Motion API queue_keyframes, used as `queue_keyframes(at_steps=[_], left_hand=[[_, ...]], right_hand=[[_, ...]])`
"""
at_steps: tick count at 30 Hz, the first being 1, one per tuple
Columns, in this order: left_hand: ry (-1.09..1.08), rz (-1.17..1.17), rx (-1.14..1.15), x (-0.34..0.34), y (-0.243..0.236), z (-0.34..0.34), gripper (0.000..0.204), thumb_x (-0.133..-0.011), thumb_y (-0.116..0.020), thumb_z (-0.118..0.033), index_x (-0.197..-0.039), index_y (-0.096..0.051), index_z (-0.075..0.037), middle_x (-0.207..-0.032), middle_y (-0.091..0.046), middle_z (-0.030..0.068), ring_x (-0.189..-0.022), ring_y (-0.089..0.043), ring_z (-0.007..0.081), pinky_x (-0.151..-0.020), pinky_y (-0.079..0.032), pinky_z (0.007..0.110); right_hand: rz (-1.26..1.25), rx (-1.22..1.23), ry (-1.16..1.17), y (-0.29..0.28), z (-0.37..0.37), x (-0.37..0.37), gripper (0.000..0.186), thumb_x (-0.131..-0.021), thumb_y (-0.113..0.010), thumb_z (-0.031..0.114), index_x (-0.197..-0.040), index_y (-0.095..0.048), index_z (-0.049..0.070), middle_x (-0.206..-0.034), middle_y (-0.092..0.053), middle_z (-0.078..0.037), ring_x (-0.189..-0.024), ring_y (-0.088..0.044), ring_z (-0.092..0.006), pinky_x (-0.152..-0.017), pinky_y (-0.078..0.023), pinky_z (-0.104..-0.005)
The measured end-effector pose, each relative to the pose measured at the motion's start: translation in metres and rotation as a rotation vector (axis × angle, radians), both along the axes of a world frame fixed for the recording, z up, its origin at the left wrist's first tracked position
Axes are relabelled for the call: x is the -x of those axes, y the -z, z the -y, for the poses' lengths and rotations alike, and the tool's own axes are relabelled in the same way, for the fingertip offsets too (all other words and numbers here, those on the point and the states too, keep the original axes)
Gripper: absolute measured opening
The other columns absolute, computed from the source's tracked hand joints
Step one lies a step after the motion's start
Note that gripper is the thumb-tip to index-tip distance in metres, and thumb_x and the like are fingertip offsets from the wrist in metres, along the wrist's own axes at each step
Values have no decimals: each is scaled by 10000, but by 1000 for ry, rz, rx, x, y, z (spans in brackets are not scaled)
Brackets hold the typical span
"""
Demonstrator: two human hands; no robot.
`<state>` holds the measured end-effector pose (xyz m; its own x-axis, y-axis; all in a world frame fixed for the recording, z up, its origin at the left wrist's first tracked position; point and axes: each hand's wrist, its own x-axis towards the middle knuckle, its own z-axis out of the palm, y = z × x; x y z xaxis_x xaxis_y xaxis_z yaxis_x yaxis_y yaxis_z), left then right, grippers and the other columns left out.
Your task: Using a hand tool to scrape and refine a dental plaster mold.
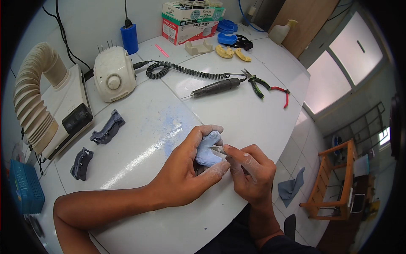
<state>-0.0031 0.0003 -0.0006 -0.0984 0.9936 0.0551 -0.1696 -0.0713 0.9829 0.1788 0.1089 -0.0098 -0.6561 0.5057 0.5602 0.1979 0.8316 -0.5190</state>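
Above the white table, my left hand [182, 171] is wrapped round a pale blue, horseshoe-shaped dental cast [207, 153], thumb along its near side and fingers round its far side. My right hand [253, 169] is closed in a pinch at the cast's right, open side. A small greyish tip shows between its fingers and the cast; what it belongs to I cannot make out. Pale dust coats the fingertips of both hands. Blue powder [171, 127] lies scattered on the table just beyond them. Two dark grey arch-shaped pieces, one farther [108, 128] and one nearer [81, 164], rest to the left.
A rotary handpiece [216, 87] lies beyond my hands, its coiled cord running to a white control unit [113, 76]. Pliers [256, 84] and a red-handled tool [285, 94] lie at the right. A ribbed hose [36, 101] stands left. Boxes [188, 31] and yellow casts [224, 52] are at the back.
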Motion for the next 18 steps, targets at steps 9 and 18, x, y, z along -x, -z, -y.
queue_keyframes(at_steps=[9,18], left_hand=[[-14,-14,23,-1,-4,0,617,-1032,-708,-126,-1537,-376,-2,-1309,-569,77,-1185,-575,132,-1043,-482,307],[-6,5,68,-1,-10,2,625,-1034,-719,-149,-1536,-376,-2,-1236,-574,53,-1086,-573,98,-950,-492,282]], right_hand=[[-6,-10,32,1,2,0,425,-827,-743,-156,-1192,-808,51,-838,-650,-87,-669,-667,-146,-580,-509,-272],[-30,-24,74,1,4,0,412,-836,-771,-131,-1200,-811,59,-813,-608,-65,-643,-598,-121,-561,-460,-253]])
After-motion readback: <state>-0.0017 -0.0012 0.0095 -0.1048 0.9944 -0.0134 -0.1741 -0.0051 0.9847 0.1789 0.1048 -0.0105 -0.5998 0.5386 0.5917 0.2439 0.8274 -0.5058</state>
